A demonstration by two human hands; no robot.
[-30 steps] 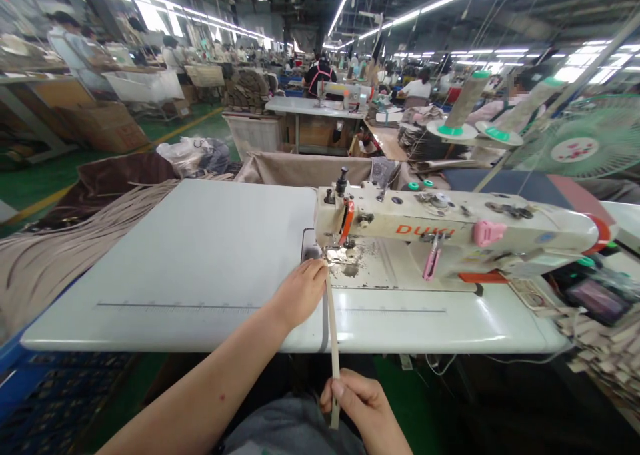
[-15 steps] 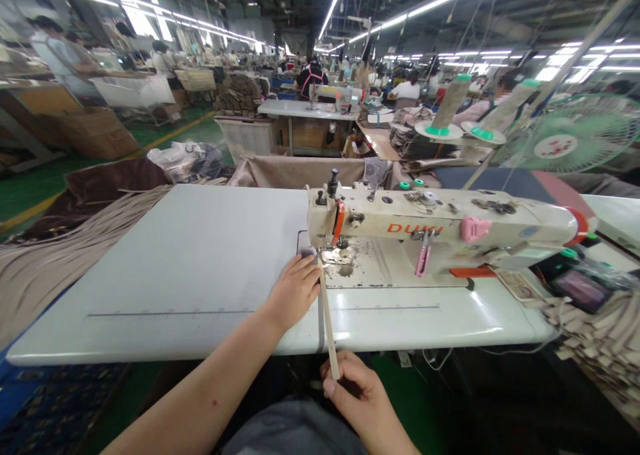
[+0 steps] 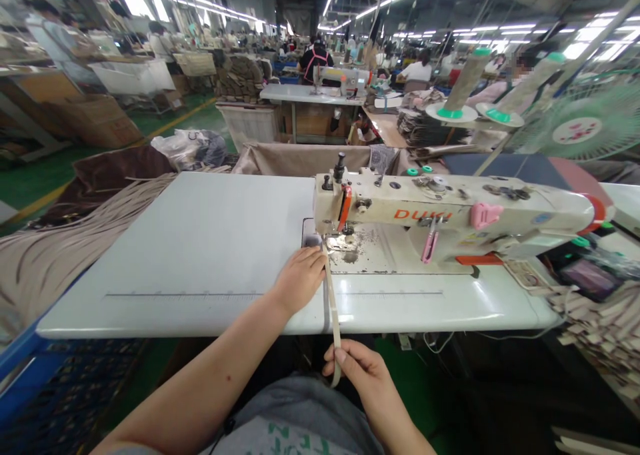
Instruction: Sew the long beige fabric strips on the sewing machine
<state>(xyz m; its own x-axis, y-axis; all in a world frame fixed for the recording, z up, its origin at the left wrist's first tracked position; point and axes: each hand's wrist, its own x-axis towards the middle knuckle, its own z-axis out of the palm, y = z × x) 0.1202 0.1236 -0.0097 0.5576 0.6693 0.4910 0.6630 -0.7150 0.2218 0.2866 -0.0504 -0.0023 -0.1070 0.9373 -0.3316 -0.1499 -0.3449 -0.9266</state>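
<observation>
A narrow beige fabric strip [image 3: 334, 302] runs from under the presser foot of the sewing machine [image 3: 415, 208] across the table's front edge. My left hand [image 3: 300, 278] lies flat on the table just in front of the needle area, fingers stretched forward, its fingertips beside the strip. Below the table edge, my right hand [image 3: 357, 368] pinches the strip between thumb and fingers, and a short end curls under the grip. The needle and the strip's far end are hidden behind the machine head and my fingers.
Long beige strips [image 3: 45, 262] hang in a heap at the left, above a blue crate [image 3: 55, 382]. More cut strips [image 3: 600, 335] pile up at the right. Thread cones [image 3: 465, 85] and a green fan [image 3: 580, 128] stand behind the machine. Several people work farther back.
My right hand has risen slightly toward the table edge, and the strip now bends, its lower end curled. My left hand stays by the presser foot. The view has tilted down.
</observation>
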